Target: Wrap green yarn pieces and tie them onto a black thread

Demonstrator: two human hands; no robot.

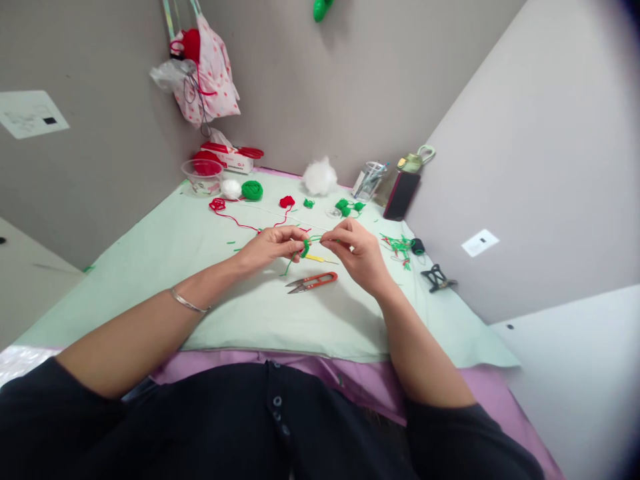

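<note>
My left hand pinches a small green crocheted piece between thumb and fingers, with a green tail hanging below it. Close by on the right, my right hand has its thumb and fingertips closed on a green yarn strand that runs to the piece. Whether a needle is also in those fingertips is too small to tell. A yellow-handled crochet hook lies on the cloth just under the hands. Nearer to me rest thread snips with orange handles, blades pointing left.
Behind the hands are a green yarn ball, a white yarn ball, a clear tub, white stuffing and small green pieces. At right stand a phone, yarn scraps and a black stand.
</note>
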